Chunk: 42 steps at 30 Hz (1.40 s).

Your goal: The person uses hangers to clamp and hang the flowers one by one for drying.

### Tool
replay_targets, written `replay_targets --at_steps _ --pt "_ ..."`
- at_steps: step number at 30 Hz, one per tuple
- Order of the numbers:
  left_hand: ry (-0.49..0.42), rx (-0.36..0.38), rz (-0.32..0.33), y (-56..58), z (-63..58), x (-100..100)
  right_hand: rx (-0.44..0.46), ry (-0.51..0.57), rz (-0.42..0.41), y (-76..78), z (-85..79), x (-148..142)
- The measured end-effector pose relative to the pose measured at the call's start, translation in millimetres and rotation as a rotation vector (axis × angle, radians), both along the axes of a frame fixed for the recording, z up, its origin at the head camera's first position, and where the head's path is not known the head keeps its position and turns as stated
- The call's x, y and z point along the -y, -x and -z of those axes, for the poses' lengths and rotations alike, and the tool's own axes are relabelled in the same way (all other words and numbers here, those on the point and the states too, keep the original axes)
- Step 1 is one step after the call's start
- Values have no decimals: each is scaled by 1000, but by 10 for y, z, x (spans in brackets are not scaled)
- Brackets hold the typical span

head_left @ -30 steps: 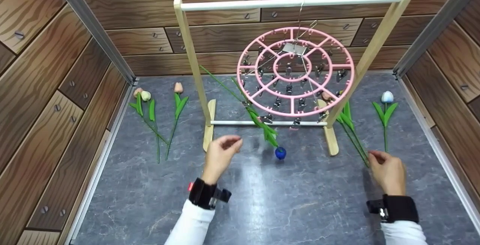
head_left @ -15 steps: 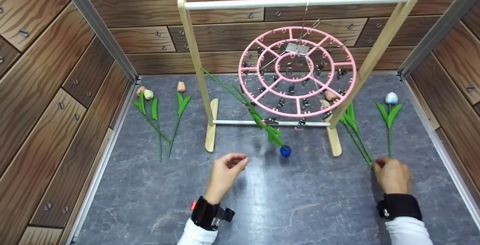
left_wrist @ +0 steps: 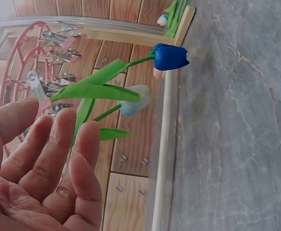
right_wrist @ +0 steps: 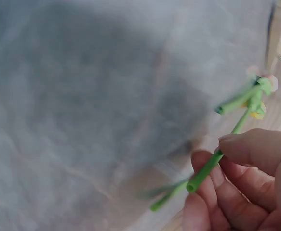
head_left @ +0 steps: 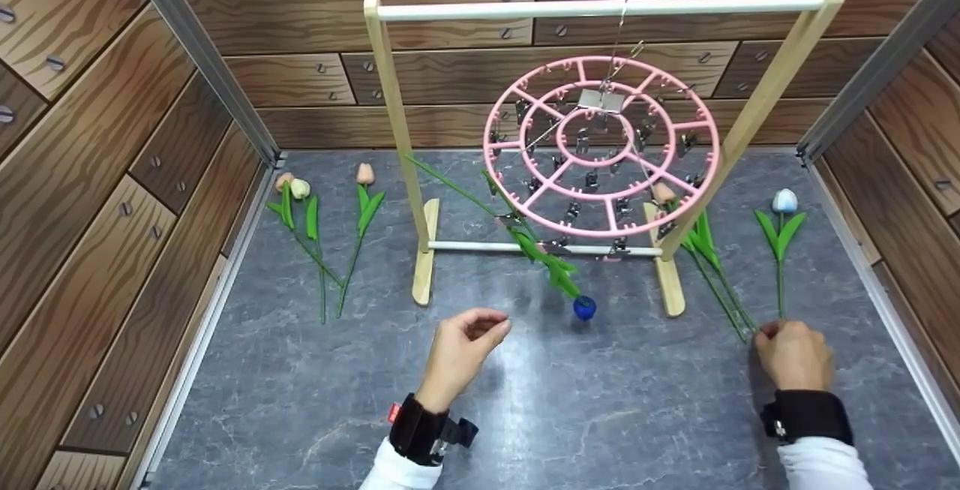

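My right hand [head_left: 795, 355] pinches the lower end of a green tulip stem [right_wrist: 205, 173] between thumb and fingers, low at the right. That stem runs back toward a peach tulip [head_left: 664, 192] by the rack's right foot, alongside other stems; a yellow bloom [right_wrist: 258, 114] shows there too. My left hand [head_left: 459, 355] hovers with loosely bent fingers, holding nothing. Beyond it a blue tulip [head_left: 584, 308] hangs head down from a clip on the pink round clip hanger [head_left: 600, 231]. A pale tulip [left_wrist: 134, 100] hangs beside it in the left wrist view.
The hanger hooks onto a wooden rack's white top bar [head_left: 525, 10]. A white-and-blue tulip [head_left: 784, 201] lies at the far right. Peach tulips and a cream tulip [head_left: 299, 188] lie on the left. Wood-patterned walls enclose the grey floor [head_left: 300, 400].
My left hand has drawn back toward me. My right hand has shifted slightly right and nearer, by the stem ends. The hanger and its blue tulip have turned a little to the right.
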<state>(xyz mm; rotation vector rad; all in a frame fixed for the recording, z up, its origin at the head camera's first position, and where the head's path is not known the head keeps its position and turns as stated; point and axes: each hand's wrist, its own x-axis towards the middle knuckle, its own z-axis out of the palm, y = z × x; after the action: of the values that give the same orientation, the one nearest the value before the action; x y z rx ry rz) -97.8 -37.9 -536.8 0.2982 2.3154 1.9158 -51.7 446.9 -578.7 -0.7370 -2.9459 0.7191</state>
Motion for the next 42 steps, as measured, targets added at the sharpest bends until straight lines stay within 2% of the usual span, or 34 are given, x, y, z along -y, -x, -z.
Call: replay_targets --at_steps 2,6,9,12,14,16,19,24,26,29,37,42 --pt "1 -5 2 -5 -21 -9 -63 -13 9 -15 -47 20" --pt "-6 -12 13 -11 -54 -22 -255 -42 49 -25 -171 97" --pt "-7 -16 22 -14 -81 -32 -376 -23 142 14 -332 176" --pt "-9 -17 30 -13 -95 -48 -511 140 280 82 -534 259" --pt "-16 -17 34 -12 -99 -62 -658 299 365 126 -658 316" --pt "-20 -18 37 -8 -97 -77 -826 434 405 156 -758 388" --pt "-24 -21 43 -8 -84 -96 -1031 458 393 156 -876 524" --pt "-21 -14 55 -19 -88 -137 -1205 311 287 93 -1062 753" --pt "-22 -14 61 -29 -99 -156 -1242 277 240 61 -1138 823" --pt "-35 -26 74 -45 -122 -186 -1275 282 170 15 -1250 907" --pt "-54 -73 114 -81 -252 -325 -1205 276 -5 -109 -1453 1120" --pt "-42 -99 170 -86 -338 -461 -1148 296 -127 -163 -1551 1275"
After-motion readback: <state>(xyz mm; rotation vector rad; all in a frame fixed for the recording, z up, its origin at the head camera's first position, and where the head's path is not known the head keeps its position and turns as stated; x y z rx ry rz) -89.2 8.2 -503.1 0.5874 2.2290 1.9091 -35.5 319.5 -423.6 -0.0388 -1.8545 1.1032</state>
